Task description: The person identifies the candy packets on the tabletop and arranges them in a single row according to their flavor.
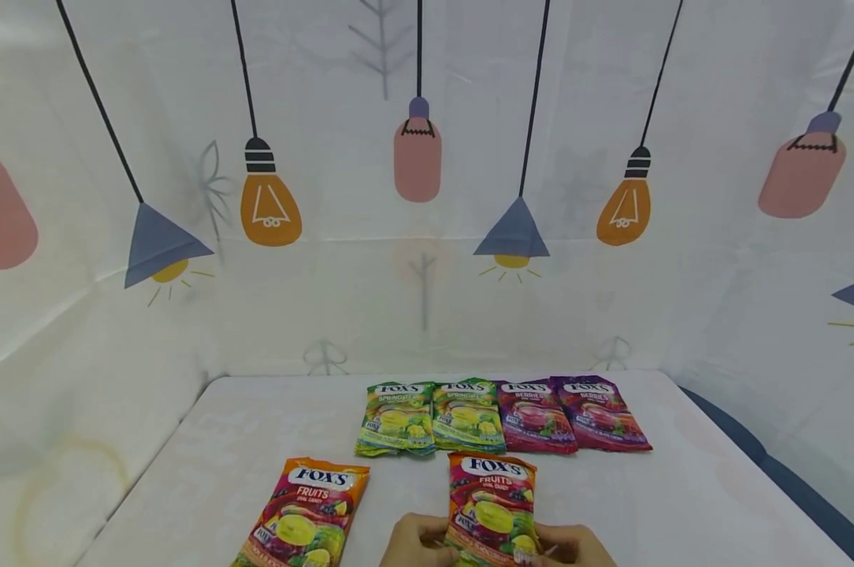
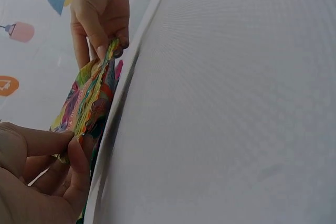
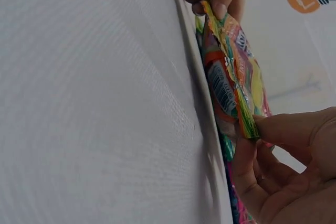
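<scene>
Both hands hold one orange-topped FOX'S Fruits candy bag (image 1: 493, 504) near the front of the white table. My left hand (image 1: 416, 542) pinches its lower left corner between thumb and fingers; my right hand (image 1: 576, 545) pinches the lower right corner. In the left wrist view, the left hand (image 2: 42, 174) grips one end of the bag's crimped bottom edge. From the right wrist, the right hand (image 3: 294, 161) shows at the other end, and a barcode is visible on the bag's back. A second Fruits candy bag (image 1: 302, 516) lies face up to the left.
Behind the held bag, two green Spring Tea bags (image 1: 395, 419) and two purple Berries bags (image 1: 536, 417) lie in a row on the white table (image 1: 271, 417). A white curtain (image 1: 328, 299) printed with lamps surrounds the table's back and sides.
</scene>
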### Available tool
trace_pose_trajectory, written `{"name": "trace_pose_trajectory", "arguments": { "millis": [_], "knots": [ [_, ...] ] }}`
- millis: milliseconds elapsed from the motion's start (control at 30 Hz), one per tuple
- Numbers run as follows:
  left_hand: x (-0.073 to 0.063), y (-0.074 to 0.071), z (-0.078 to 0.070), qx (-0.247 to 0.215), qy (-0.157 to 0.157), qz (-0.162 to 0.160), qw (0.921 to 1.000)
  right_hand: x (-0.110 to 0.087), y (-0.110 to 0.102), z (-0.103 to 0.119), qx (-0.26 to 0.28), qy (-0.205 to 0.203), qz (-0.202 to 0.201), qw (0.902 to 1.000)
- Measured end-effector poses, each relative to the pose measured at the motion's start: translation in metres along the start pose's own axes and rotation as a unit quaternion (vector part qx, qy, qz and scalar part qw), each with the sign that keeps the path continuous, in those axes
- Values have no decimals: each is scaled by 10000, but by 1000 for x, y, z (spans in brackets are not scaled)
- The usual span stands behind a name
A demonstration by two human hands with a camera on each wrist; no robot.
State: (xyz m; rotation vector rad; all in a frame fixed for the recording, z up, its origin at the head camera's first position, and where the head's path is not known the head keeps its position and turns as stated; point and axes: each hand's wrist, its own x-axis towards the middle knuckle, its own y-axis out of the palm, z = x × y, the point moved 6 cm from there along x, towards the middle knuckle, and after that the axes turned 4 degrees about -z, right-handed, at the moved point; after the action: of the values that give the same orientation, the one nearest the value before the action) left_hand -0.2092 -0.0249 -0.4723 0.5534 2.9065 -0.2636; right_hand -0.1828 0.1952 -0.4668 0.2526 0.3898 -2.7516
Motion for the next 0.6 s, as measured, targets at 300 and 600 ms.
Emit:
{"name": "trace_pose_trajectory", "arguments": {
  "millis": [300, 600],
  "knots": [
    [-5, -13, -6, -199, 375, 85, 9991, 4, 6, 17, -96, -298, 81, 9995],
    [-12, -30, -14, -59, 535, -108, 9985, 10, 19, 38, -80, -1027, 214, 9945]
  ]
}}
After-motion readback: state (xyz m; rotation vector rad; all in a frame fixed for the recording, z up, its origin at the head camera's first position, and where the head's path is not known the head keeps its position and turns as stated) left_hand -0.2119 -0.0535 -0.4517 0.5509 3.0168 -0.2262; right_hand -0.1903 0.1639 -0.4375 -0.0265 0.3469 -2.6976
